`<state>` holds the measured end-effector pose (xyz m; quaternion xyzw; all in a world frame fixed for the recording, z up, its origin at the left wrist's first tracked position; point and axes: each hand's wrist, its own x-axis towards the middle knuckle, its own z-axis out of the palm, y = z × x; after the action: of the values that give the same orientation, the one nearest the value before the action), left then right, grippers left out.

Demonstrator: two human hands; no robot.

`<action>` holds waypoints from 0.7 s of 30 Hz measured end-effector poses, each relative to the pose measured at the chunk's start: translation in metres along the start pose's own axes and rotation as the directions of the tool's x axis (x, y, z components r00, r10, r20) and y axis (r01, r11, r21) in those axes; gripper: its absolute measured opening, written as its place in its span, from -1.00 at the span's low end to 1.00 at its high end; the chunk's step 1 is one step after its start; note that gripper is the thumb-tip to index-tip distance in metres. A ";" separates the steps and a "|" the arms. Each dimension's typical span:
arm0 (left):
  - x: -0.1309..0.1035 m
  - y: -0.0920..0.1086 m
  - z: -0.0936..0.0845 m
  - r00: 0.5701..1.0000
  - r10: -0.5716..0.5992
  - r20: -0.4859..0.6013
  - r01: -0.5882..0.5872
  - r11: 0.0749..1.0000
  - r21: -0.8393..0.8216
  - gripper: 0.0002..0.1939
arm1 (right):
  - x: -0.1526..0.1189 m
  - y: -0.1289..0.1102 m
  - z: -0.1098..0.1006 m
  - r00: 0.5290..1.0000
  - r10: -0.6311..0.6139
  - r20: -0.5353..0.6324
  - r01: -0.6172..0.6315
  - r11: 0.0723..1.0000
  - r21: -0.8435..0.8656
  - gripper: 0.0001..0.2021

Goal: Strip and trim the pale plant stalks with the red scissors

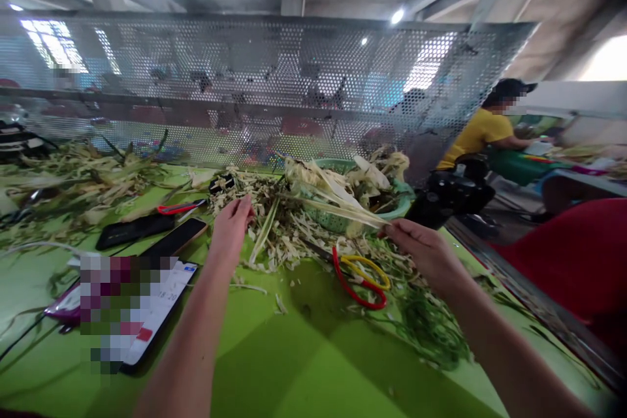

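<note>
My right hand (416, 245) pinches the end of a bundle of pale dry leaf strips (343, 208), which stretches left across the front of a green basket (333, 219). My left hand (236, 215) is at the left edge of a heap of chopped husk pieces (294, 241), its fingers pressed together; whether they hold anything is too small to tell. Dried husks (369, 176) fill the basket. Scissors with red and yellow handles (362, 281) lie in front of the heap, between my hands.
Phones (176, 238), a lit tablet (159, 313) and a red-handled cutter (181, 207) lie left on the green table (274, 366). Green strands (431, 333) lie right. A perforated metal screen (245, 78) stands behind; a person in yellow (477, 134) sits beyond, at right.
</note>
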<state>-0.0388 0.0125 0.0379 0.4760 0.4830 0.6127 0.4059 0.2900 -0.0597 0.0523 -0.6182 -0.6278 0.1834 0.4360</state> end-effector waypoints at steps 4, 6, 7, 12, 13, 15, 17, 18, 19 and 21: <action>0.002 -0.002 0.006 0.984 -0.080 -0.157 0.037 0.965 -0.260 -0.63 | -0.002 -0.006 0.010 0.994 0.110 0.021 -0.112 0.959 0.259 -0.63; -0.003 -0.001 0.010 0.989 -0.084 -0.118 0.051 0.965 -0.257 -0.66 | -0.005 -0.010 0.015 0.990 0.135 0.041 -0.141 0.921 0.362 -0.64; -0.007 -0.001 0.013 0.994 -0.084 -0.067 0.067 0.970 -0.234 -0.68 | -0.007 -0.012 0.019 0.988 0.146 0.054 -0.155 0.901 0.406 -0.65; -0.040 0.005 0.037 0.917 -0.141 0.373 0.157 0.988 -0.010 -0.67 | -0.020 -0.023 0.041 0.962 0.226 0.150 -0.271 0.768 0.581 -0.69; -0.048 0.006 0.043 0.867 -0.142 0.478 0.158 0.987 0.006 -0.64 | -0.024 -0.026 0.047 0.953 0.241 0.184 -0.303 0.739 0.602 -0.70; -0.063 0.005 0.055 0.789 -0.121 0.602 0.130 0.991 0.029 -0.56 | -0.032 -0.032 0.060 0.926 0.291 0.242 -0.377 0.669 0.640 -0.73; -0.075 0.003 0.065 0.723 -0.078 0.686 0.147 0.988 -0.042 -0.50 | -0.039 -0.037 0.072 0.888 0.365 0.280 -0.451 0.577 0.681 -0.74; -0.079 0.002 0.069 0.683 -0.051 0.729 0.171 0.981 -0.091 -0.50 | -0.042 -0.039 0.078 0.870 0.398 0.292 -0.477 0.524 0.706 -0.75; -0.083 0.001 0.072 0.670 -0.037 0.742 0.196 0.972 -0.128 -0.49 | -0.044 -0.040 0.084 0.856 0.417 0.305 -0.491 0.475 0.730 -0.74; -0.088 -0.002 0.075 0.676 -0.058 0.735 0.254 0.954 -0.157 -0.48 | -0.047 -0.043 0.094 0.852 0.406 0.330 -0.495 0.417 0.762 -0.75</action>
<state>0.0538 -0.0560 0.0256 0.5807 0.2434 0.3935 0.6698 0.1837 -0.0824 0.0186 -0.4749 -0.2965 0.5943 0.5774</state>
